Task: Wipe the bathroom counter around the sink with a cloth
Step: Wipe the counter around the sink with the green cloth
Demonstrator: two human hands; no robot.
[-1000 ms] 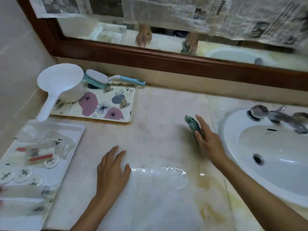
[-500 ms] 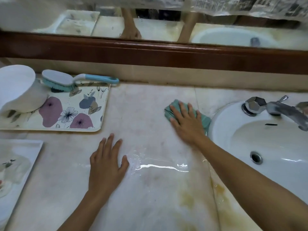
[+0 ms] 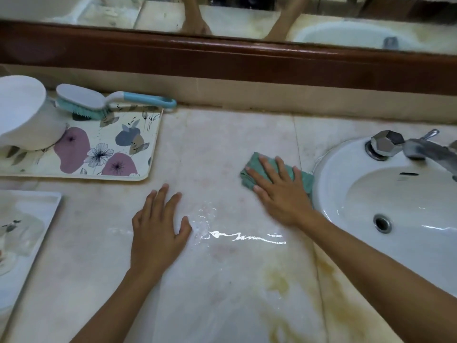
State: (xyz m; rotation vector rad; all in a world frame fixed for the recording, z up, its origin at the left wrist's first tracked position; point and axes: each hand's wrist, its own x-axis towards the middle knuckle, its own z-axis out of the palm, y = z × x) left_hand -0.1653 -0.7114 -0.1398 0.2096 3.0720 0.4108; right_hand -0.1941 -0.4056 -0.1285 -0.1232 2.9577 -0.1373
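Your right hand (image 3: 282,191) presses flat on the cloth (image 3: 254,174); your left hand (image 3: 158,229) rests spread on the worktop (image 3: 217,144). That puddle (image 3: 235,236) could slip your bracing palm.

From my remote seat: glossy, wet-looking stone counter (image 3: 222,149), yellow-stained at lower right; soft green cloth (image 3: 254,169) mid-frame; shiny glazed white sink (image 3: 346,157) with chrome metal tap (image 3: 420,147); plastic brush (image 3: 99,100), upper left; varnished wooden mirror frame (image 3: 222,58).
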